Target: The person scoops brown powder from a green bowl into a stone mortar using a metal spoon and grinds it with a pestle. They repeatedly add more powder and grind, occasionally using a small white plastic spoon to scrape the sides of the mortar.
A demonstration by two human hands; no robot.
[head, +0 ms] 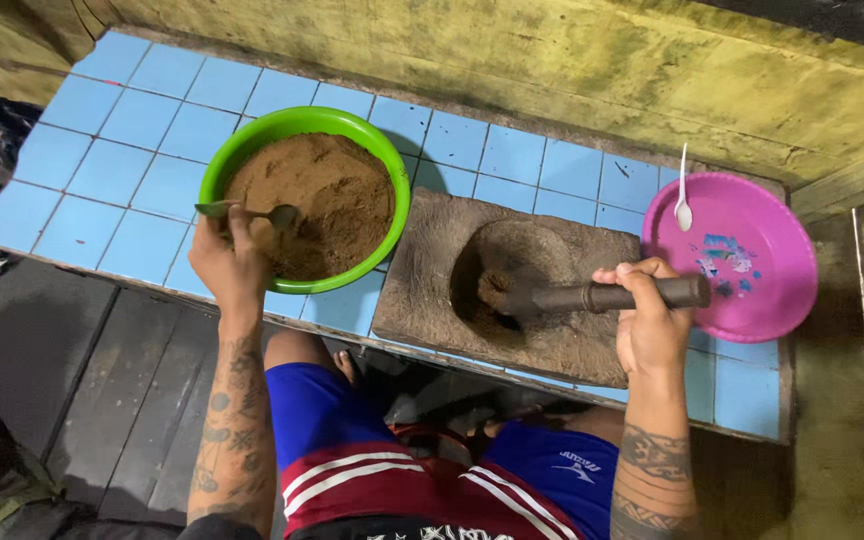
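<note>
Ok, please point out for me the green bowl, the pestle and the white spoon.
green bowl (pixel 220 165), head view, on its left rim.
pestle (pixel 592 296), head view, on the middle of its dark handle.
white spoon (pixel 683 212), head view, on its scoop end.

Glossy plastic bowl (pixel 302 135), rough stone mortar (pixel 432 290), smooth glazed tiles (pixel 112 170), perhaps metal spoon (pixel 252 213).

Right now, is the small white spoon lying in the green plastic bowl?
No, the small white spoon rests on the round pink plastic plate, away from the green plastic bowl.
</note>
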